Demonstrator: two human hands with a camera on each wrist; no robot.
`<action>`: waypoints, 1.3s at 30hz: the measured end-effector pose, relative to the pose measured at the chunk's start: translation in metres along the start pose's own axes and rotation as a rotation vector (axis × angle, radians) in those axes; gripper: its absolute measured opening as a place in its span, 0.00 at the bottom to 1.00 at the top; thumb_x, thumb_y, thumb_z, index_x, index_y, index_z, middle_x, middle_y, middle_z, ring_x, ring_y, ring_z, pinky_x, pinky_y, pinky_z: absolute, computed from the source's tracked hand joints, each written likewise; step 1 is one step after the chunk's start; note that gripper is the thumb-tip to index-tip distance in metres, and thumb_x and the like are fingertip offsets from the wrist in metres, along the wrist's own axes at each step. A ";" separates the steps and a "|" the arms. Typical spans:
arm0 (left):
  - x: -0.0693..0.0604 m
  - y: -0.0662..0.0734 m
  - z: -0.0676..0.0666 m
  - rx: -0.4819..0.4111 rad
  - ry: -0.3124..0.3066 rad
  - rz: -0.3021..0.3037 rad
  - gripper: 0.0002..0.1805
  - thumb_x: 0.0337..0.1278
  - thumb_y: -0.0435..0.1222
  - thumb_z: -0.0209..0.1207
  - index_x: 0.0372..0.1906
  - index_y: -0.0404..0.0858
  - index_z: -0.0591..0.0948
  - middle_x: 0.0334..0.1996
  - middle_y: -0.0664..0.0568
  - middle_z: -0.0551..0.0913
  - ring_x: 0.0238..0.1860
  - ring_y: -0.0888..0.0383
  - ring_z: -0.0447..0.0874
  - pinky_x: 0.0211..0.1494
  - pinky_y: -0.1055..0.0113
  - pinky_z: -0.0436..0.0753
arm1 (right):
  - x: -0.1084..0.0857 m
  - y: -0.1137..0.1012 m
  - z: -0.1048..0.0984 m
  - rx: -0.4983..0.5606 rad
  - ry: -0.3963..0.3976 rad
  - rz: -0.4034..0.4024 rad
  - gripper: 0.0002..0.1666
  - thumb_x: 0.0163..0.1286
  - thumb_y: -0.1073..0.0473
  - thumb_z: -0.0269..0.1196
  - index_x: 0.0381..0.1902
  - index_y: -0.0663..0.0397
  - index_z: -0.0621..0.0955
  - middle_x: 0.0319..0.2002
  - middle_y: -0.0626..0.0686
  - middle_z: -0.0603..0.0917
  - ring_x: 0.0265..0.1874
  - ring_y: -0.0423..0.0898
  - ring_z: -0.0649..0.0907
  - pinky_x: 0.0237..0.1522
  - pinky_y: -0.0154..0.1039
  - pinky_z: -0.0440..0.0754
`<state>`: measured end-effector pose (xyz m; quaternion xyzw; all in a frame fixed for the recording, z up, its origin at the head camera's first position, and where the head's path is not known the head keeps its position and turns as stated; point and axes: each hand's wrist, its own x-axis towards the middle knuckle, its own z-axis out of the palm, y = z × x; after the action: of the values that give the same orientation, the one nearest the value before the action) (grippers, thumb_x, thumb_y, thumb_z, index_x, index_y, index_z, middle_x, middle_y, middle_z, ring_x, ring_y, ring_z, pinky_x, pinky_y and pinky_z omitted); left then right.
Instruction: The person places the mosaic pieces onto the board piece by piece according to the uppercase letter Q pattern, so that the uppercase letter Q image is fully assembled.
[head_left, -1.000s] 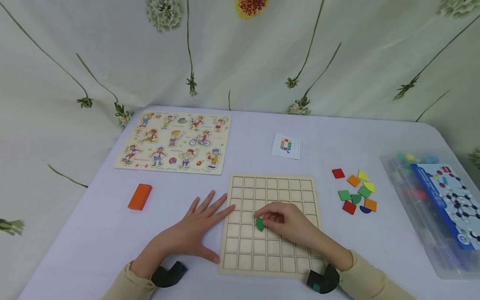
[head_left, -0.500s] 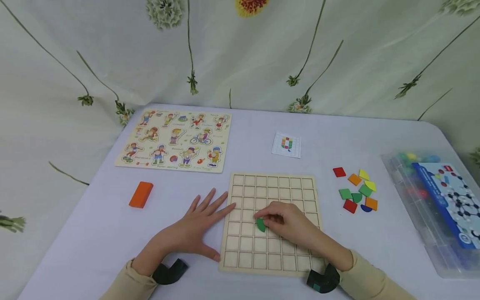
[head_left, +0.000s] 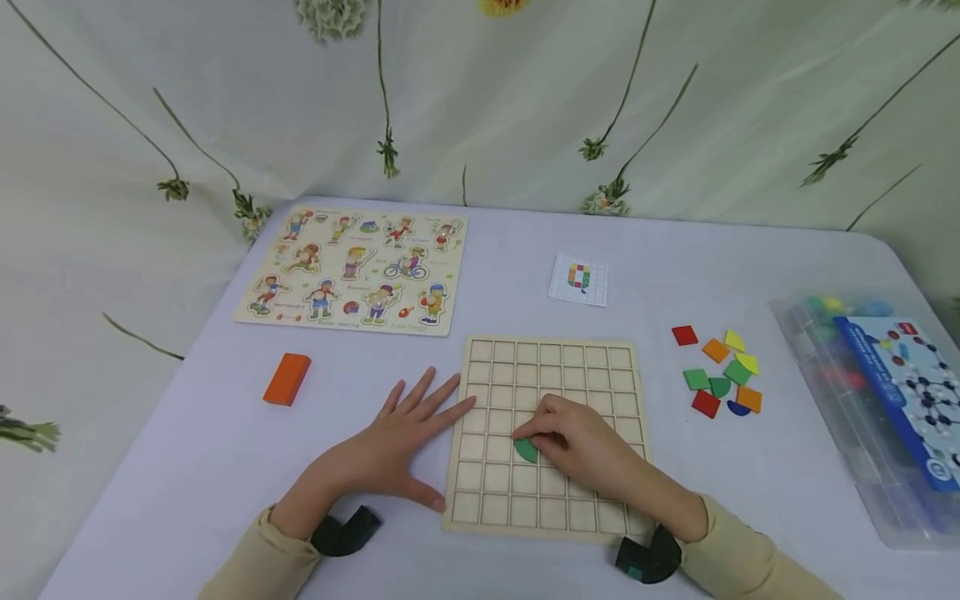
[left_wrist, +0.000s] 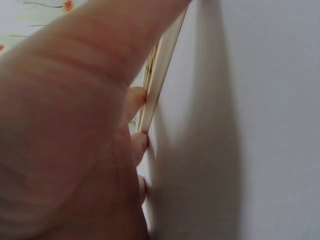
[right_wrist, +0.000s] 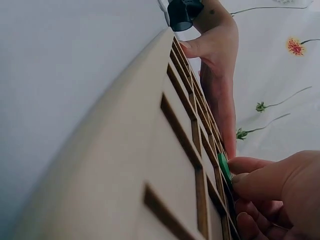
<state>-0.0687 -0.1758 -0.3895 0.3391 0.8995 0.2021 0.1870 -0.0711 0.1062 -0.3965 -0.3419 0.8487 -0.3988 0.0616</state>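
Note:
A pale wooden grid board (head_left: 480, 477) with square cells lies flat on the table. My right hand (head_left: 592, 446) is over its middle, thumb and forefinger pinching a green quarter-circle tile (head_left: 527, 451). In the right wrist view the tile (right_wrist: 224, 166) is at the fingertips, low against the grid, but whether it sits inside one cell I cannot tell. Fingers spread, my left hand (head_left: 386, 454) rests at the board's left edge. The left wrist view shows fingertips touching the board's side (left_wrist: 162, 67).
Several loose coloured tiles (head_left: 696, 379) lie right of the board. Behind it is a small pattern card (head_left: 558, 287). A picture puzzle board (head_left: 348, 296) and an orange block (head_left: 287, 379) are at the left. A clear plastic case (head_left: 832, 417) with a blue booklet (head_left: 926, 392) stands far right.
The green tile has turned a little between my right fingers, while that hand stays over the same part of the board. My left hand keeps its place. The head view has tilted slightly.

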 end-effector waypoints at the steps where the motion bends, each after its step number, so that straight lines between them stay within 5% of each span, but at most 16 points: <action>1: 0.000 0.000 0.000 0.002 0.001 0.001 0.63 0.29 0.65 0.67 0.74 0.49 0.50 0.74 0.50 0.37 0.70 0.46 0.22 0.64 0.40 0.30 | 0.000 0.000 0.000 -0.004 0.003 -0.002 0.13 0.60 0.71 0.64 0.39 0.51 0.87 0.29 0.38 0.73 0.25 0.35 0.72 0.26 0.30 0.73; 9: 0.002 0.001 -0.002 0.004 0.004 0.004 0.64 0.29 0.63 0.69 0.74 0.48 0.50 0.74 0.49 0.37 0.70 0.45 0.23 0.64 0.40 0.30 | -0.001 0.002 -0.001 -0.013 0.018 0.003 0.11 0.60 0.68 0.65 0.39 0.50 0.86 0.32 0.39 0.76 0.29 0.35 0.74 0.30 0.31 0.74; 15: -0.001 -0.002 0.000 0.002 0.006 -0.014 0.63 0.29 0.63 0.69 0.74 0.49 0.50 0.74 0.50 0.38 0.70 0.45 0.23 0.64 0.39 0.31 | 0.004 0.004 -0.014 0.074 0.038 0.054 0.09 0.62 0.66 0.64 0.40 0.51 0.85 0.32 0.43 0.81 0.30 0.37 0.77 0.33 0.33 0.77; 22: -0.004 -0.003 0.001 -0.008 0.017 -0.001 0.64 0.29 0.64 0.69 0.74 0.49 0.50 0.74 0.50 0.38 0.70 0.45 0.24 0.63 0.39 0.31 | -0.019 0.026 -0.073 0.140 0.266 0.261 0.10 0.64 0.66 0.62 0.43 0.60 0.83 0.39 0.54 0.83 0.31 0.45 0.79 0.32 0.33 0.78; 29: -0.003 -0.002 -0.001 0.007 0.008 -0.007 0.63 0.29 0.63 0.69 0.74 0.49 0.51 0.74 0.49 0.38 0.71 0.46 0.24 0.64 0.40 0.31 | -0.080 0.089 -0.110 0.175 0.513 0.556 0.26 0.65 0.41 0.59 0.52 0.52 0.80 0.40 0.48 0.81 0.33 0.42 0.78 0.31 0.29 0.77; 34: -0.001 0.000 -0.002 -0.005 0.003 -0.006 0.63 0.29 0.63 0.69 0.74 0.49 0.51 0.74 0.50 0.38 0.71 0.46 0.24 0.64 0.40 0.31 | -0.092 0.085 -0.116 0.205 0.530 0.706 0.27 0.66 0.47 0.61 0.57 0.58 0.76 0.41 0.36 0.77 0.29 0.38 0.78 0.31 0.27 0.75; 39: 0.001 0.000 0.000 -0.007 0.000 -0.006 0.63 0.28 0.63 0.69 0.74 0.49 0.51 0.74 0.50 0.38 0.70 0.47 0.23 0.63 0.40 0.30 | -0.093 0.082 -0.112 0.086 0.488 0.696 0.27 0.66 0.53 0.62 0.58 0.62 0.75 0.45 0.51 0.74 0.25 0.43 0.74 0.25 0.27 0.73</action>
<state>-0.0698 -0.1753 -0.3894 0.3358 0.8999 0.2044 0.1888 -0.0866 0.2722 -0.3955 0.0723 0.8858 -0.4584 0.0042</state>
